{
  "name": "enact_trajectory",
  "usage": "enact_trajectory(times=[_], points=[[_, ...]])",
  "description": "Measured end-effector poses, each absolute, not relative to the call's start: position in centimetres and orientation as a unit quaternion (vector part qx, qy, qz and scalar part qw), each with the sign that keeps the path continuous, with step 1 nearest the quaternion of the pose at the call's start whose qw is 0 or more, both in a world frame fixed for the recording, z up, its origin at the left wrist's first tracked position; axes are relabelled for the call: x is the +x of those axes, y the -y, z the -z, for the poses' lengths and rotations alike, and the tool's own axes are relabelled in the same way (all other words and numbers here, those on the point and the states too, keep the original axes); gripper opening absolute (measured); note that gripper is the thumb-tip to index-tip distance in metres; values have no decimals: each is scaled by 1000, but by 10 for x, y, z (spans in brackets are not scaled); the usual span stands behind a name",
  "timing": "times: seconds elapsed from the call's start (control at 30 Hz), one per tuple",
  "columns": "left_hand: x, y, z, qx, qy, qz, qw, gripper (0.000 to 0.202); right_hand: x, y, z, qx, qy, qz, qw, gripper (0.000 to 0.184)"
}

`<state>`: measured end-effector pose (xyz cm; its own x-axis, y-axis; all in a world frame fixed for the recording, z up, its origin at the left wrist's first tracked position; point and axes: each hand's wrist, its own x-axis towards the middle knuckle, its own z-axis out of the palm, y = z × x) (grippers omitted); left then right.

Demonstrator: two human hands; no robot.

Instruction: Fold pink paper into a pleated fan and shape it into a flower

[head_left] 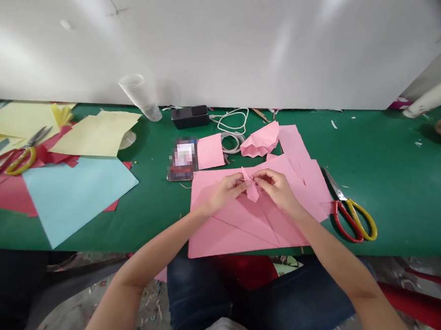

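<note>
Between my two hands is a small folded piece of pink paper (252, 191), pointed at the top and bottom. My left hand (228, 191) pinches its left side with thumb and fingers. On the other side, my right hand (274, 183) is closed on the paper's right edge. Both hands are just above a stack of pink paper sheets (226, 238) with crease lines across it. A fan-pleated pink paper (260, 140) lies beyond my right hand, and a small pink paper square (210, 151) lies beyond my left.
Scissors (352, 218) with red and yellow handles lie right of the stack. A phone (183, 160), black box (190, 117), white cable (233, 128) and stacked cups (141, 97) stand or lie behind. Blue paper (78, 196), yellow sheets (96, 134) and other scissors (19, 155) are at left.
</note>
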<state>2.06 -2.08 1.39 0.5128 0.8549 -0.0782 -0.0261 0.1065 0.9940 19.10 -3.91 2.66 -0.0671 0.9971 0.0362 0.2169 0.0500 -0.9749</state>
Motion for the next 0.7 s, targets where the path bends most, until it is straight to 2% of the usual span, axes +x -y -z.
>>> enact_trajectory(times=[0.2, 0.3, 0.37, 0.5, 0.6, 0.7], points=[[18, 21, -18, 619, -414, -345, 571, 34, 191, 40, -30, -522, 559, -471, 440, 17], [19, 22, -21, 623, -431, -353, 550, 27, 190, 42, -28, -509, 594, -455, 426, 21], [19, 23, -22, 628, -449, -358, 525, 22, 189, 44, -25, -501, 632, -414, 423, 24], [20, 24, -20, 625, -464, -374, 503, 21, 187, 46, -21, -475, 736, -293, 383, 17], [20, 24, -17, 620, -477, -391, 486, 18, 186, 47, -19, -485, 749, -272, 361, 18], [20, 26, -15, 626, -456, -406, 486, 11, 187, 46, -18, -499, 732, -275, 374, 22]])
